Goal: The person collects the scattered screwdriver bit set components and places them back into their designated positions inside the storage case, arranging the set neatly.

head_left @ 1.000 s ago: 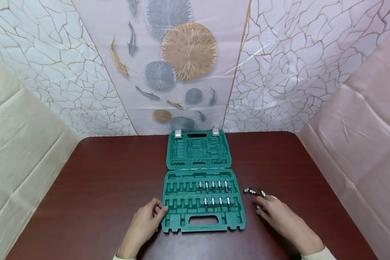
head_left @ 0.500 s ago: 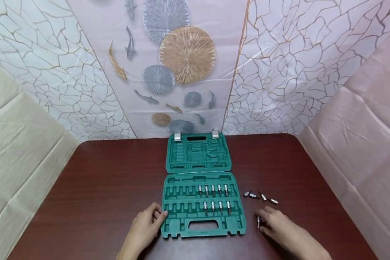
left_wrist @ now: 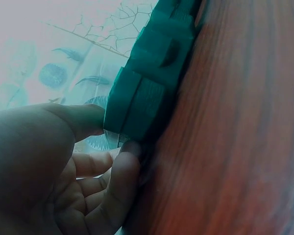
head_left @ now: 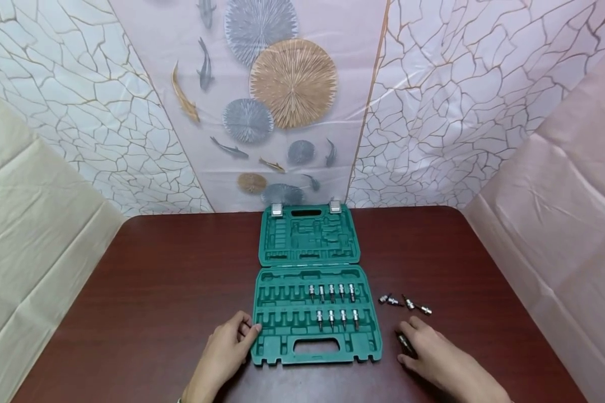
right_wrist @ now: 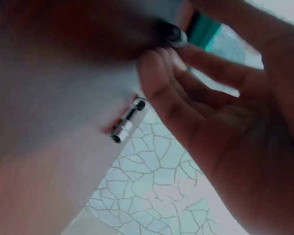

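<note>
From the head view, the left hand (head_left: pixel 225 352) holds the left edge of the open green case (head_left: pixel 316 313) on the table (head_left: pixel 156 291). The right hand (head_left: pixel 431 352) pinches a small metal bit (head_left: pixel 404 342) just right of the case.

In the left wrist view, thumb and fingers (left_wrist: pixel 122 171) clamp the case edge (left_wrist: pixel 147 93).

In the right wrist view, fingertips (right_wrist: pixel 159 61) grip the bit (right_wrist: pixel 175 35); more bits (right_wrist: pixel 126 120) lie nearby.

I see a makeshift recording booth: patterned plastic sheets (head_left: pixel 292 101) hang behind the wooden table (head_left: pixel 146 280), plain sheets (head_left: pixel 30 224) at both its sides.
</note>
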